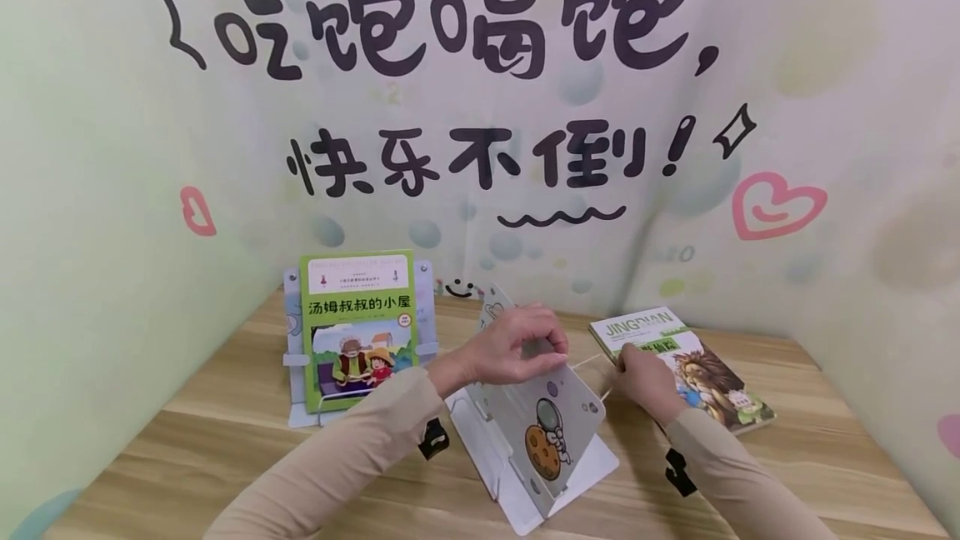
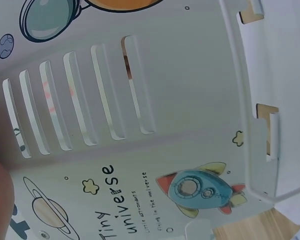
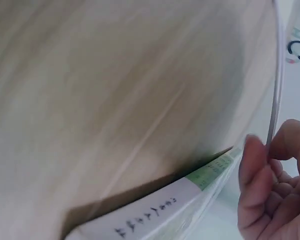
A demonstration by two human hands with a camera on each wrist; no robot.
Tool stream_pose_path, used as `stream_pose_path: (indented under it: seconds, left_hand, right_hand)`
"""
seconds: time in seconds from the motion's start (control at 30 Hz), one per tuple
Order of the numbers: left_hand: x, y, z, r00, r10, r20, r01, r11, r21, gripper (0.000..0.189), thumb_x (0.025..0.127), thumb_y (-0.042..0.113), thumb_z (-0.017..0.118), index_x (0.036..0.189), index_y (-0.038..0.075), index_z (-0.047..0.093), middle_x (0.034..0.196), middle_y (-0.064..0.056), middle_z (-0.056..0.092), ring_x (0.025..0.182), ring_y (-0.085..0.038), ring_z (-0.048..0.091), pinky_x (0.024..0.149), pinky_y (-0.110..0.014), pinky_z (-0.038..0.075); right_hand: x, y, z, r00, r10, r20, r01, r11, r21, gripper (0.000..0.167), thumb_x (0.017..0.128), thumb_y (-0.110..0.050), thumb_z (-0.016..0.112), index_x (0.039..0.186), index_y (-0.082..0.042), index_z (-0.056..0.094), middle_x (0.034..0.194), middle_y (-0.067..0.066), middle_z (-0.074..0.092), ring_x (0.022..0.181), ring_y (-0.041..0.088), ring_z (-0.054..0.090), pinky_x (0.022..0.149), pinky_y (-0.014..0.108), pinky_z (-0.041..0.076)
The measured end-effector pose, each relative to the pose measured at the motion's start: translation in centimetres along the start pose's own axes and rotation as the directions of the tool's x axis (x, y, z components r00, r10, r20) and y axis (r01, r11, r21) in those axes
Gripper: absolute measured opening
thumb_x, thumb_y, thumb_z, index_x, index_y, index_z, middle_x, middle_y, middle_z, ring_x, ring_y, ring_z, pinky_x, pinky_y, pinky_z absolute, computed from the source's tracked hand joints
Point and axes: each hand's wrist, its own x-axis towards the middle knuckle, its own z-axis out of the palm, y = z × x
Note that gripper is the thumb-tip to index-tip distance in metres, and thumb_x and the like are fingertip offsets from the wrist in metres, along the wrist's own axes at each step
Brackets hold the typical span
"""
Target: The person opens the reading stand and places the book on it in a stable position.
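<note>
A white book stand point(image 1: 558, 432) with an astronaut print stands tilted on the table in the head view. My left hand point(image 1: 525, 344) holds the top edge of its panel. The left wrist view shows the panel's slots point(image 2: 80, 100), a rocket print point(image 2: 202, 190) and a thin wire page holder point(image 2: 242, 95) along the lower ledge. Behind the panel, a thin wire support point(image 3: 278, 75) sticks out toward the right. My right hand point(image 1: 648, 382) pinches its end between thumb and index finger, as the right wrist view shows point(image 3: 280, 185).
A green picture book point(image 1: 360, 332) rests upright on another book stand point(image 1: 425, 307) at the left. Beside my right hand, a book with a lion on its cover point(image 1: 712, 373) lies flat on the wooden table point(image 1: 817, 440). A printed cloth backdrop point(image 1: 487, 107) hangs behind.
</note>
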Motion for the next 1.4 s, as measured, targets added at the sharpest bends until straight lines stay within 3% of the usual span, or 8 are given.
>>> stream_pose_path:
  seconds: [0.17,0.3,0.53,0.7,0.83,1.03,1.2,1.4]
  left_hand:
    - [0.0,-0.6,-0.4,1.000,0.021,-0.005,-0.020,1.000,0.015,0.004,0.083,0.005,0.064,0.084,0.009,0.063,0.083,-0.001,0.064,0.084,-0.010,0.055,0.081,-0.018,0.046]
    - [-0.3,-1.0,-0.7,1.000,0.001,-0.015,0.000,1.000,0.020,0.005,0.084,0.005,0.064,0.086,0.009,0.063,0.086,-0.001,0.063,0.087,-0.011,0.054,0.082,-0.019,0.045]
    - [-1.2,-1.6,-1.2,0.998,-0.041,-0.051,0.042,0.999,0.016,0.007,0.089,0.011,0.059,0.086,0.006,0.063,0.088,-0.002,0.062,0.091,-0.013,0.053,0.083,-0.023,0.046]
    - [-1.7,-1.7,-1.2,0.995,-0.064,-0.073,0.063,0.998,-0.023,0.005,0.089,0.010,0.059,0.086,0.007,0.062,0.088,-0.003,0.062,0.091,-0.014,0.053,0.083,-0.025,0.046]
    - [-1.7,-1.7,-1.2,0.995,-0.070,-0.077,0.068,0.997,-0.031,0.004,0.088,0.010,0.058,0.086,0.008,0.061,0.087,-0.002,0.061,0.090,-0.013,0.053,0.084,-0.026,0.045]
    - [-1.6,-1.7,-1.0,0.993,-0.077,-0.085,0.073,0.996,-0.047,0.001,0.087,0.008,0.060,0.086,0.008,0.060,0.086,-0.002,0.060,0.088,-0.014,0.052,0.082,-0.026,0.045]
    - [-1.4,-1.6,-0.8,0.992,-0.094,-0.083,0.091,0.995,-0.050,0.004,0.087,0.011,0.059,0.085,0.008,0.061,0.086,-0.002,0.061,0.088,-0.013,0.052,0.081,-0.024,0.045]
    - [-1.0,-1.7,-0.5,0.992,-0.099,-0.079,0.095,0.994,-0.047,0.006,0.088,0.013,0.059,0.085,0.008,0.061,0.086,-0.001,0.061,0.087,-0.011,0.052,0.079,-0.023,0.045]
  right_hand:
    - [-0.2,0.3,-0.1,0.996,-0.053,-0.069,0.067,0.975,0.211,0.006,0.079,-0.003,0.056,0.081,0.003,0.057,0.064,0.008,0.057,0.045,0.013,0.053,0.048,0.027,0.041]
    - [-0.7,-0.1,-0.3,0.998,0.014,-0.058,0.008,0.931,0.364,0.009,0.081,-0.002,0.052,0.085,0.004,0.058,0.066,0.007,0.059,0.045,0.012,0.056,0.046,0.025,0.046]
    - [-2.4,-2.0,-0.3,0.997,0.080,-0.024,-0.050,0.804,0.593,0.015,0.090,-0.001,0.047,0.099,0.009,0.054,0.074,0.010,0.061,0.059,0.011,0.060,0.054,0.023,0.052]
    - [-2.9,-3.2,0.1,0.997,-0.066,-0.046,0.079,0.712,0.697,0.017,0.096,-0.006,0.049,0.102,0.008,0.055,0.082,0.017,0.063,0.065,0.014,0.062,0.056,0.026,0.053]
    - [-2.9,-3.6,0.6,0.958,-0.286,0.006,0.193,0.662,0.724,0.018,0.094,-0.008,0.054,0.101,0.008,0.057,0.094,0.026,0.062,0.073,0.010,0.062,0.063,0.029,0.056]
    - [-2.8,-2.6,1.7,0.880,-0.443,0.171,0.209,0.685,0.698,0.017,0.089,-0.007,0.062,0.099,0.006,0.064,0.098,0.021,0.066,0.078,0.002,0.057,0.068,0.018,0.051]
    - [-2.2,-2.1,2.7,0.857,-0.484,0.178,0.252,0.694,0.675,0.009,0.086,-0.004,0.064,0.089,0.004,0.066,0.085,0.013,0.067,0.071,0.000,0.055,0.062,0.016,0.048]
    - [-1.7,-2.4,3.5,0.827,-0.523,0.208,0.308,0.731,0.609,0.006,0.086,-0.009,0.066,0.084,-0.003,0.067,0.075,-0.001,0.062,0.062,0.000,0.048,0.055,0.015,0.040]
